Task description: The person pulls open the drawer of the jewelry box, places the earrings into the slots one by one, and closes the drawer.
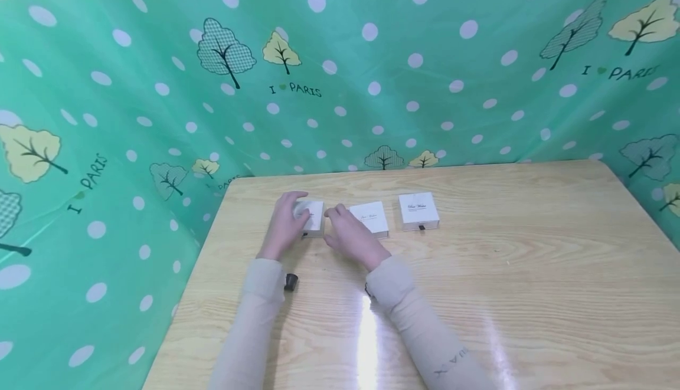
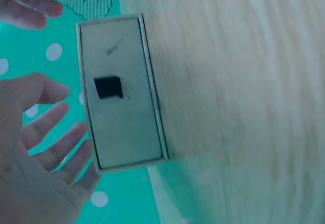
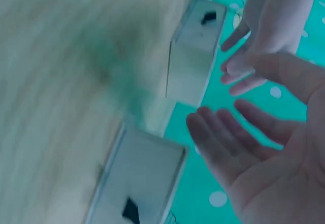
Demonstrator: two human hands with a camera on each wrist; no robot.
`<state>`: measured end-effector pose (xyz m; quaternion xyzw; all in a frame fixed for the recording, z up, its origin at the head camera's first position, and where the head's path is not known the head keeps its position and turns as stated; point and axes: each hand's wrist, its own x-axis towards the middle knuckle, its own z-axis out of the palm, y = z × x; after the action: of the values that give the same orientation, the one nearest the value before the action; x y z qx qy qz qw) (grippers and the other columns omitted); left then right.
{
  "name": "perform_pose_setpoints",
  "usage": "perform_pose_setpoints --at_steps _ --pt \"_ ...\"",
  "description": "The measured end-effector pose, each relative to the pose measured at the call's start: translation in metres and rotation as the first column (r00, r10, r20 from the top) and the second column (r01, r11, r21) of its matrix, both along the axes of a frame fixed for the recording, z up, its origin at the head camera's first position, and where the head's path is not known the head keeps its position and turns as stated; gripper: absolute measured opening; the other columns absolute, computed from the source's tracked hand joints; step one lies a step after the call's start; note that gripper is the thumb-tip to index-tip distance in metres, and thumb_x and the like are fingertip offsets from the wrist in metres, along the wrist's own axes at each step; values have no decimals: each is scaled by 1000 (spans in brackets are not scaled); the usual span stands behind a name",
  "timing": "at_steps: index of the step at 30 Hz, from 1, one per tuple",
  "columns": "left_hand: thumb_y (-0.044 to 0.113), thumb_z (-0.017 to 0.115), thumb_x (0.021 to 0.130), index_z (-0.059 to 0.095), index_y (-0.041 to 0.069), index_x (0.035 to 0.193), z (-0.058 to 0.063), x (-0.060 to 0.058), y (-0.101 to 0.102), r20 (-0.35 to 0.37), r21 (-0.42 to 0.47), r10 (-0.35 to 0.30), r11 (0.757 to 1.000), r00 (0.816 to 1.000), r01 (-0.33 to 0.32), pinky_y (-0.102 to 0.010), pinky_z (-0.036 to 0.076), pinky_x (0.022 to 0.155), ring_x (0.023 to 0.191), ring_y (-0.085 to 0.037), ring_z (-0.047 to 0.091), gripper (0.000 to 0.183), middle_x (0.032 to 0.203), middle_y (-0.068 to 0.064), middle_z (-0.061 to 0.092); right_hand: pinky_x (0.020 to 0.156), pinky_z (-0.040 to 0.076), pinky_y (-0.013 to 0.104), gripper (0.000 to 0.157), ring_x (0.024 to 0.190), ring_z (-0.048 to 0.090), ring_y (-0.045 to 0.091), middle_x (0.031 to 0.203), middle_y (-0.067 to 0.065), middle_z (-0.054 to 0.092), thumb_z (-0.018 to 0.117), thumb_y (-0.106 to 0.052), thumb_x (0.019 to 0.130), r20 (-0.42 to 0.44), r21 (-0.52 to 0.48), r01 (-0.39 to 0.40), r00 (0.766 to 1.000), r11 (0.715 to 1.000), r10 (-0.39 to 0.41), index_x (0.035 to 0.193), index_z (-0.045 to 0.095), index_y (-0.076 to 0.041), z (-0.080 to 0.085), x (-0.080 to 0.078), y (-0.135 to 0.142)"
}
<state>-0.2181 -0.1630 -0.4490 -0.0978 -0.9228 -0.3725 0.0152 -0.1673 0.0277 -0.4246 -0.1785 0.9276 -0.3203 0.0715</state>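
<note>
Three small white boxes with script lettering on top stand in a row on the table. My left hand (image 1: 283, 228) is at the left box (image 1: 316, 208), its fingers loosely bent around the far and near left sides. In the left wrist view those fingers (image 2: 53, 155) lie beside the box front (image 2: 124, 127), which has a black pull tab (image 2: 108, 87). Relaxed and holding nothing, my right hand (image 1: 353, 236) hovers between the left box and the middle box (image 1: 374, 220), partly covering the latter. The right box (image 1: 418, 208) stands apart from both hands.
The wooden table (image 1: 531, 272) extends widely to the right and front. A green dotted cloth (image 1: 340, 83) hangs behind the table and along its left side. Black wrist gear (image 1: 290, 282) shows beside the left sleeve.
</note>
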Motion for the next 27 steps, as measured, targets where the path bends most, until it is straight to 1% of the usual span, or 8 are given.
perform_pose_setpoints --at_steps 4,8,11,13,16,22,24,27 --pt "15 59 94 49 10 142 -4 -5 -5 36 -27 -6 1000 999 7 -54 32 116 142 -33 35 49 151 -11 41 98 53 36 50 112 61 28 132 16 51 63 -14 96 24 -51 44 999 998 -43 140 47 0 -6 2 -10" --pt "15 55 97 43 7 146 -7 -7 -6 100 -81 -42 995 994 50 -54 28 118 145 -34 31 51 156 -13 36 89 57 34 47 98 63 25 124 17 53 60 -11 96 17 -79 81 997 994 -80 139 47 3 -13 0 -20" --pt "18 50 100 41 6 148 -7 -6 -6 143 -99 -67 992 988 81 -52 27 120 146 -34 30 50 156 -15 35 83 58 31 46 90 62 21 123 17 53 59 -12 97 30 -88 82 996 993 -79 139 48 4 -18 -1 -27" --pt "20 49 102 40 6 149 -7 -5 -7 161 -101 -72 991 984 89 -52 26 120 146 -34 30 50 156 -15 35 82 58 29 46 88 63 20 126 18 52 59 -13 98 51 -94 81 996 992 -77 140 48 3 -19 0 -31" --pt "22 48 103 40 7 149 -6 -4 -7 170 -98 -71 991 983 89 -52 26 120 146 -34 30 49 156 -14 35 77 58 26 45 84 63 20 130 18 49 58 -12 98 66 -85 87 995 993 -81 141 48 1 -20 1 -35" --pt "24 48 103 40 8 149 -3 -3 -8 168 -100 -76 991 983 94 -53 28 119 146 -35 31 49 156 -14 34 66 55 22 40 75 61 17 127 18 50 55 -7 99 57 -92 103 994 990 -98 139 50 -1 -18 1 -36" --pt "22 49 102 40 6 149 -1 -1 -8 175 -106 -80 989 981 100 -54 28 118 145 -36 32 50 155 -16 34 65 54 21 39 74 59 16 124 17 50 55 -7 99 68 -105 104 993 989 -97 137 51 -2 -18 2 -35" --pt "21 51 101 40 5 148 0 1 -9 186 -121 -85 987 979 109 -54 29 117 143 -38 34 51 153 -18 36 67 54 22 36 73 58 15 121 16 51 57 -7 98 65 -115 106 993 988 -98 134 53 -2 -18 3 -34"
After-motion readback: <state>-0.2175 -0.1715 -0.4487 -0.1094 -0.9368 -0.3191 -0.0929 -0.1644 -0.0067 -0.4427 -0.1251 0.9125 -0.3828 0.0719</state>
